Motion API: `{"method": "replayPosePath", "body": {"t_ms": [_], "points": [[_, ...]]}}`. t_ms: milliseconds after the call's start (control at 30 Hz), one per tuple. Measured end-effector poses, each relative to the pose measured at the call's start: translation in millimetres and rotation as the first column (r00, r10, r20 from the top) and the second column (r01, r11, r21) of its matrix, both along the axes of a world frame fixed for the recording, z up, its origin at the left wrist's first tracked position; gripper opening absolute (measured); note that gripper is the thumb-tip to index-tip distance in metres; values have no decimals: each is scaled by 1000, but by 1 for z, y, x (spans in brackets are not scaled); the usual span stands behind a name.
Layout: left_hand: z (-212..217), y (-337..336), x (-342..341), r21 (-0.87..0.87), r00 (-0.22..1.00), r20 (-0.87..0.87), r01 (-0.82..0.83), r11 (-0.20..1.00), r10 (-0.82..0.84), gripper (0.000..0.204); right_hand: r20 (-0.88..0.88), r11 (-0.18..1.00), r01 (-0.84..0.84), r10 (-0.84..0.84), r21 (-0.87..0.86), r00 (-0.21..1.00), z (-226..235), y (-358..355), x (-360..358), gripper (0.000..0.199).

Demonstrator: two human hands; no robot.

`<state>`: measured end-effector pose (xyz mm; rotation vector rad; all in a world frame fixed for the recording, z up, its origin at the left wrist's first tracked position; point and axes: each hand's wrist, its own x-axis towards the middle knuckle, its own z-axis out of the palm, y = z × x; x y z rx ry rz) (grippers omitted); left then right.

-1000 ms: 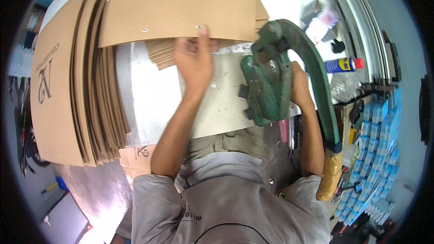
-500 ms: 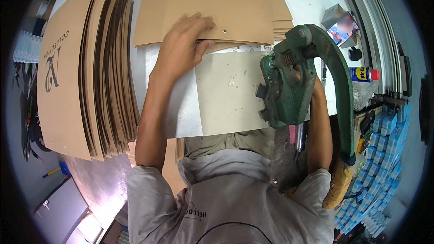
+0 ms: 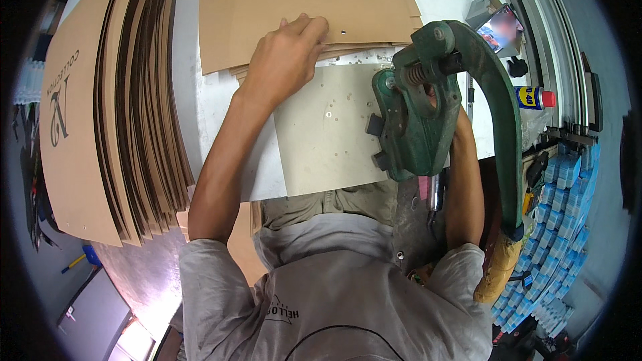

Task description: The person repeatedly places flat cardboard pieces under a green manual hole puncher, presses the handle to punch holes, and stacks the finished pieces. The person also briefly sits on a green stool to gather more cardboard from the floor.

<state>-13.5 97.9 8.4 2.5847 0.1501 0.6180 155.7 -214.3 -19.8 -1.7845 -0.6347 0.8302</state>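
My left hand (image 3: 289,55) is closed at the near edge of the top flat brown paper bag (image 3: 257,3), fingers curled over it and pinching the edge. The bag has a black printed emblem and a small hole close to its near edge. It lies on a pile of similar bags, whose edges peek out below it. To the right stands a green hand-lever press (image 3: 422,110) with a long curved arm. My right hand (image 3: 431,93) reaches behind the press; only a bit of it shows, and its fingers are mostly hidden. A pale sheet (image 3: 328,140) lies between the hands.
Many brown bags (image 3: 80,113) stand packed upright at the left. On the right are a phone (image 3: 500,29) leaning on a box, a blue-and-yellow can (image 3: 529,97) with a red cap, and metal rails. Blue-wrapped packs (image 3: 552,227) are heaped beyond the press lever's tan-wrapped handle (image 3: 498,271).
My left hand's fingers, blurred and spread over the bag before, are now curled at its near edge. The top bag sits slightly askew on the pile. The whole view has shifted a little.
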Motion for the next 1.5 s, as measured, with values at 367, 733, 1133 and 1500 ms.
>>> {"method": "replayPosePath", "body": {"t_ms": [367, 733, 1133, 1500], "points": [[-3, -4, 1, -5, 1000, -7, -22, 1000, 22, 18, -4, 996, 79, -79, -48, 997, 18, 23, -5, 72], [15, -40, 16, 147, 998, -57, 31, 989, -22, 44, -267, 952, 289, -254, 99, 930, 32, 36, -8, 37], [18, -83, 17, -115, 995, -69, 61, 991, -69, 24, -422, 862, 458, -341, 215, 840, 19, 38, -22, 23], [10, -104, 12, -115, 997, -79, -20, 993, 11, 23, -107, 928, 361, -351, 94, 930, 38, 23, -39, 13]]}}
